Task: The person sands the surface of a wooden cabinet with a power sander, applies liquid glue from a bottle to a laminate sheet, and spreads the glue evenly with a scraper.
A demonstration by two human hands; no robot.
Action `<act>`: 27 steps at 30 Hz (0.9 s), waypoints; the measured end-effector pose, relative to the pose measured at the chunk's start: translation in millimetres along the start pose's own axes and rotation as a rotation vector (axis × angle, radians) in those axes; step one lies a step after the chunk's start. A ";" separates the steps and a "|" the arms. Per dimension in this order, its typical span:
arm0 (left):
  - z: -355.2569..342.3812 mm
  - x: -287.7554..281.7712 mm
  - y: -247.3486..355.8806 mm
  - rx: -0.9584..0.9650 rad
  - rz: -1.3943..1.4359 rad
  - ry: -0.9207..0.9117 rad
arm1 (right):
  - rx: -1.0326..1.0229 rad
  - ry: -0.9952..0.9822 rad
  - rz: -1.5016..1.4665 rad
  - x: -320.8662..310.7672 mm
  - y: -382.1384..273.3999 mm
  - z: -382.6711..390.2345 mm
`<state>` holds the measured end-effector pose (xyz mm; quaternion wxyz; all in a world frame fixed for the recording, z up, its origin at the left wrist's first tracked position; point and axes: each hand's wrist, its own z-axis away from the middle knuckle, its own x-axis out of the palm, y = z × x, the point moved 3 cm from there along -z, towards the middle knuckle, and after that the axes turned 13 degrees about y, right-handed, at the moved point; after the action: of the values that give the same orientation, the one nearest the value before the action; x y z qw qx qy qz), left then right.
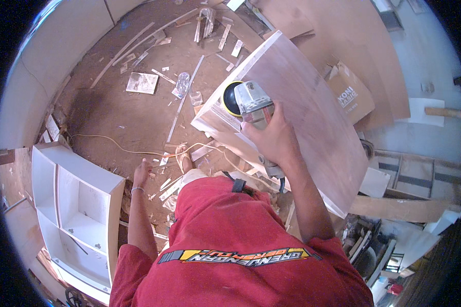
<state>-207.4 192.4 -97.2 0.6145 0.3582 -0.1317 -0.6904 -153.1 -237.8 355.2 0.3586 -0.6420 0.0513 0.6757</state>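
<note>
My right hand [275,134] is wrapped round the body of a power sander [255,98], a grey metallic tool with a round black pad rimmed in yellow. Its pad is tilted at the far left edge of a large wooden panel [312,117] with a smeared whitish-brown face; whether pad and wood touch, I cannot tell. The rear end of the tool and its dark cord show below my wrist. My left hand [142,173] hangs low at my left side, away from the panel, its fingers loosely bent and apart with nothing seen in them.
A white shelf cabinet [82,204] stands at the left. An orange-yellow cord [138,152] crosses the dirt floor beside my foot. Wood strips, a clear plastic bottle [182,84] and a white board piece [142,83] lie ahead. Right of the panel sits a cardboard box [349,92].
</note>
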 end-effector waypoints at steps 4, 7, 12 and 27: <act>-7.4 -10.9 -38.4 -0.040 0.036 -0.039 | -0.046 -0.037 0.036 2.4 -9.2 1.6; -1.5 -14.7 -34.5 -0.027 -0.176 -0.064 | -0.020 -0.022 0.060 4.0 -8.3 2.3; 11.5 -11.8 -34.2 -0.129 -0.066 -0.027 | -0.006 0.024 0.072 2.7 11.4 1.2; -69.8 1.6 1.3 0.146 -0.338 -0.244 | 0.236 0.146 -0.048 -40.7 138.9 100.6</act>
<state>-160.6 208.7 -146.3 0.4419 0.3328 -0.1928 -0.8105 -316.5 -304.0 354.9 0.4433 -0.6437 0.1408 0.6078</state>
